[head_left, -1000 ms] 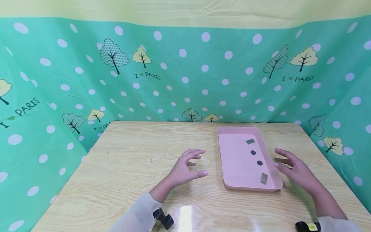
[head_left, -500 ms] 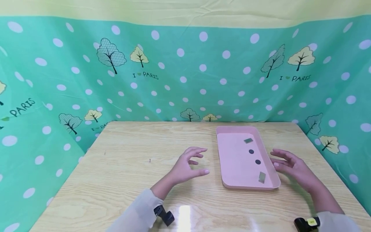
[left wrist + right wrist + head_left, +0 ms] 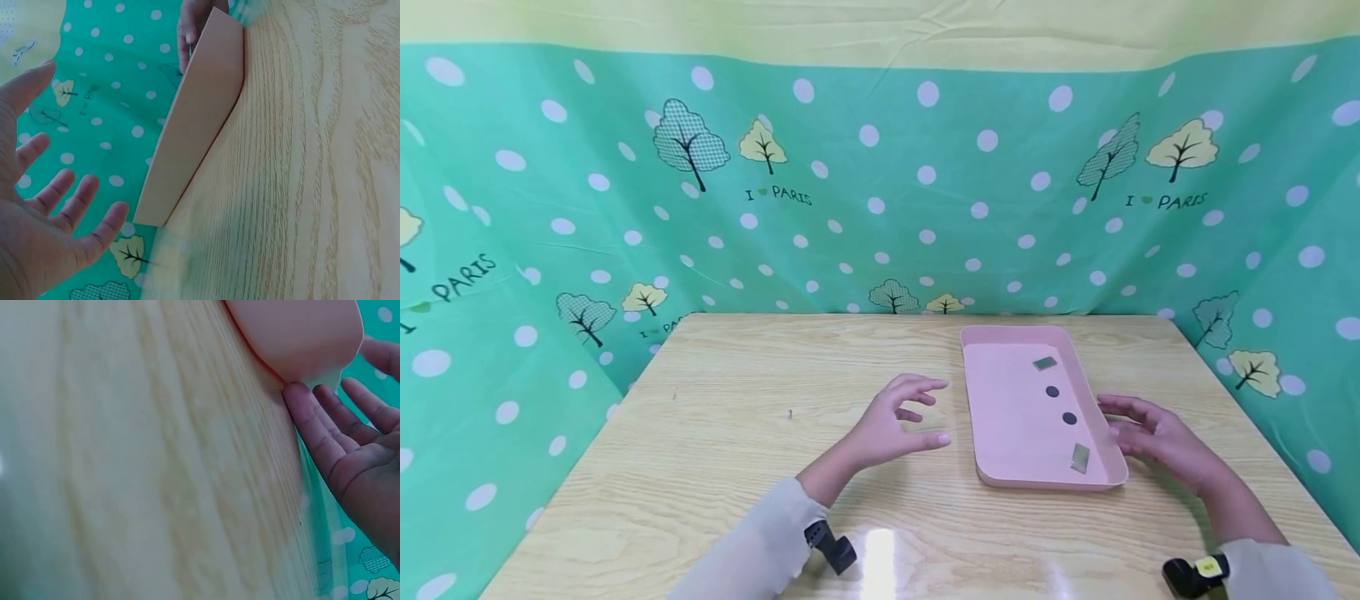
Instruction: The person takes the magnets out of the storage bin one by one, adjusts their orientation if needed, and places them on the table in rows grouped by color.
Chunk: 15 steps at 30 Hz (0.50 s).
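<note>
A shallow pink tray [image 3: 1022,417] lies on the table in the head view. Inside it, along its right half, are two dark round discs [image 3: 1052,392] and two small grey-green rectangular pieces [image 3: 1080,457]. My left hand [image 3: 891,425] hovers left of the tray, fingers and thumb spread apart, holding nothing and not touching it. At the tray's right wall, my right hand [image 3: 1157,433] reaches with extended fingers; in the right wrist view its fingertips [image 3: 297,394] appear to touch the bottom of the tray's outer wall [image 3: 300,344].
The wooden table [image 3: 737,458] carries a small dark mark [image 3: 790,414] left of centre. A green dotted curtain [image 3: 850,167] with tree prints hangs behind the table and at both sides. Black wrist cameras [image 3: 831,546] sit on both sleeves.
My right hand has come in against the tray's right wall. My left hand has shifted slightly right, nearer the tray. The tray and its pieces look the same, apart from a slight view shift.
</note>
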Motion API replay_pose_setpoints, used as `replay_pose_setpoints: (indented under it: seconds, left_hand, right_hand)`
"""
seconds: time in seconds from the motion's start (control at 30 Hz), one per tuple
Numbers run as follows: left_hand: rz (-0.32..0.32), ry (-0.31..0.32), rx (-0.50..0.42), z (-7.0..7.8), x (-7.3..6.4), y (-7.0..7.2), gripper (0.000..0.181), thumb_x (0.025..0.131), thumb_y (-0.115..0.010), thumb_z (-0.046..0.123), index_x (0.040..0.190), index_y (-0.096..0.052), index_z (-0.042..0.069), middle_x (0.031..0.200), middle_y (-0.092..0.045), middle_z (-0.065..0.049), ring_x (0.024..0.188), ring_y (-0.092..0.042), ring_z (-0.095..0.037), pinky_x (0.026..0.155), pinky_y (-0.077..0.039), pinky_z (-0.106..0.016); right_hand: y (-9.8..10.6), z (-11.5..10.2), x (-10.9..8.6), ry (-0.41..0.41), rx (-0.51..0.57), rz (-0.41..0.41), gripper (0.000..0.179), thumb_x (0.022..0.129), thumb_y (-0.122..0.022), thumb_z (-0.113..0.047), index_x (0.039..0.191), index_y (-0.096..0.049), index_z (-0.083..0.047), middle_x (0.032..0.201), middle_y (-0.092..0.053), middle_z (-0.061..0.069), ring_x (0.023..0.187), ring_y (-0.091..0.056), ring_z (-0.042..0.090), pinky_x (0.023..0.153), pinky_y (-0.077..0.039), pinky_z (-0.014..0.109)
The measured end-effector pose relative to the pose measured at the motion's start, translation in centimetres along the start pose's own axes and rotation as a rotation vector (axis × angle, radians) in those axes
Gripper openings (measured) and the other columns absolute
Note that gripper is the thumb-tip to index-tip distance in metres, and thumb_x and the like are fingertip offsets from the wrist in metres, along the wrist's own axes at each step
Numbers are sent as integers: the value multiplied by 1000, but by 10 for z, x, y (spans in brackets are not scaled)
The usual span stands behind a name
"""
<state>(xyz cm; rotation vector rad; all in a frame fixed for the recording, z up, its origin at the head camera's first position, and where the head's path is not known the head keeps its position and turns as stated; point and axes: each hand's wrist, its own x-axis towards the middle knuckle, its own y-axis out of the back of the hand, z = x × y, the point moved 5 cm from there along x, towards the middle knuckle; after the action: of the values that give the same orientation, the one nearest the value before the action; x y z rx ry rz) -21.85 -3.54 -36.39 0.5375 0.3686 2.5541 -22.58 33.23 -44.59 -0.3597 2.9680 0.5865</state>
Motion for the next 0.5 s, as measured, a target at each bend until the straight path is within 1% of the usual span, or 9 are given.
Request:
replay_pose_setpoints:
  seconds: [0.07, 0.13, 0.2, 0.3, 0.37, 0.47, 0.5]
  left_hand:
    - [-12, -7, -12, 6, 0, -1, 57, 72, -73, 13, 124, -50, 14, 119, -45, -7, 104, -48, -31, 80, -47, -37]
    - [-17, -10, -13, 6, 1, -2, 56, 72, -73, 12, 123, -51, 13, 119, -45, -8, 104, -48, -32, 79, -47, -36]
    - [-20, -9, -5, 1, 2, -3, 57, 72, -74, 15, 124, -51, 16, 119, -45, -5, 104, -49, -30, 80, -47, -35]
    - [-20, -4, 15, -9, 5, -5, 58, 71, -74, 22, 124, -50, 22, 120, -44, 1, 105, -49, -24, 80, -47, -36]
    - [-20, -4, 30, -16, 7, -5, 59, 70, -75, 27, 124, -49, 26, 119, -44, 6, 104, -50, -20, 79, -48, -34]
    - [-19, -12, 24, -18, 10, -3, 60, 70, -75, 29, 124, -50, 27, 119, -44, 7, 104, -50, -22, 79, -48, -37]
    - [-20, -13, 18, -14, 10, -2, 59, 70, -75, 27, 124, -50, 25, 120, -44, 5, 104, -50, -23, 79, -48, -38]
  right_hand:
    - [-1, 1, 1, -11, 13, -13, 56, 88, -54, -23, 135, -30, -5, 129, -42, 6, 100, -53, 1, 79, -48, 27]
    - [-2, 2, 2, -15, 28, -24, 57, 88, -54, -22, 135, -29, -4, 129, -42, 6, 100, -53, 1, 78, -48, 27]
    - [-3, 2, 3, -21, 47, -39, 57, 88, -54, -22, 136, -28, -3, 127, -44, 2, 100, -53, 2, 78, -49, 29]
    - [-3, 3, 3, -27, 83, -62, 58, 88, -54, -19, 136, -27, -2, 123, -47, -5, 99, -54, 4, 77, -49, 33]
    - [-2, 4, 3, -28, 111, -73, 57, 88, -54, -16, 136, -27, -1, 119, -49, -10, 99, -55, 6, 77, -50, 34]
    - [0, 5, 4, -7, 157, -92, 55, 88, -53, -11, 136, -26, 0, 118, -50, -13, 101, -55, 7, 77, -49, 35]
    - [0, 5, 4, 2, 174, -99, 55, 89, -52, -9, 136, -26, 0, 118, -51, -13, 101, -55, 8, 77, -49, 35]
